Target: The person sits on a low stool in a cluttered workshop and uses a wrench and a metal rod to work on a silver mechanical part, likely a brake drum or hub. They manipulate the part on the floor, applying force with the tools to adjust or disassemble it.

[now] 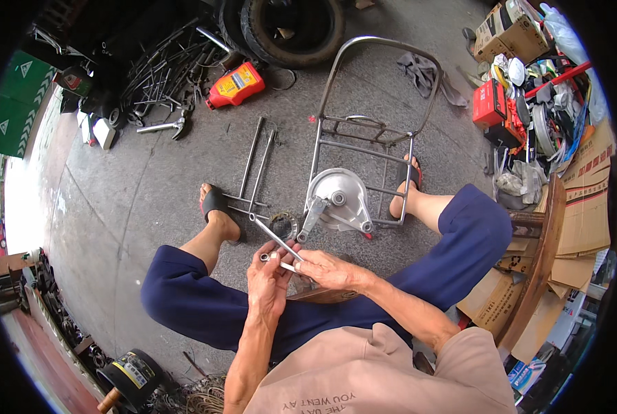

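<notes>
My two hands meet in front of my lap, both closed on wrenches. In my right hand point(325, 269) is a long ring-ended wrench point(275, 238), slanting up and left; my left fingertips touch its shaft. A second ring-ended wrench point(286, 266) lies across the fingers of my left hand point(268, 286), and its other end goes under my right hand, out of sight. Just beyond my hands, a round silver brake hub cover point(350, 193) with a lever arm rests against a tubular metal rack point(320, 148). A toothed ring point(283, 226) lies on the floor behind the long wrench.
Two joined metal rods point(254, 162) lie near my left foot. Farther off are a red oil bottle point(236, 84), a hammer point(162, 127), heaped tools and tires point(294, 58). Red batteries point(489, 103), a grey rag point(422, 74) and cardboard point(588, 200) are at the right.
</notes>
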The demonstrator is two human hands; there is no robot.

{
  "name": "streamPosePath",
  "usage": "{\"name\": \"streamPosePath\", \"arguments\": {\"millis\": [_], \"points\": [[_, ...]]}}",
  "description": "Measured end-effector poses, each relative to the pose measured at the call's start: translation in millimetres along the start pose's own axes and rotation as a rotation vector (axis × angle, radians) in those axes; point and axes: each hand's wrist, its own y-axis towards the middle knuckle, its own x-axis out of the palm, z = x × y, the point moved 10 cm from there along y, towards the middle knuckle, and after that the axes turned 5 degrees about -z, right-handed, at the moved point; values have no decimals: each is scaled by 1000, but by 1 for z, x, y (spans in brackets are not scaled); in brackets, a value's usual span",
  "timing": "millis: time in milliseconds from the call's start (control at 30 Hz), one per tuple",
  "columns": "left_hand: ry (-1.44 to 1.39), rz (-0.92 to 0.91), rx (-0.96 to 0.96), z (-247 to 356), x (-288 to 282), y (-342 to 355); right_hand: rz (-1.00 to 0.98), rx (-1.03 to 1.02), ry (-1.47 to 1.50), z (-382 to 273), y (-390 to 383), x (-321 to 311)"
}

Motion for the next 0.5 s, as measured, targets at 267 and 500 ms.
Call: {"name": "streamPosePath", "arguments": {"millis": [267, 500], "points": [[668, -193, 160, 124, 82, 10, -147, -100, 3, -154, -57, -36], [1077, -171, -18, 68, 55, 104, -11, -13, -101, -179, -69, -91]]}}
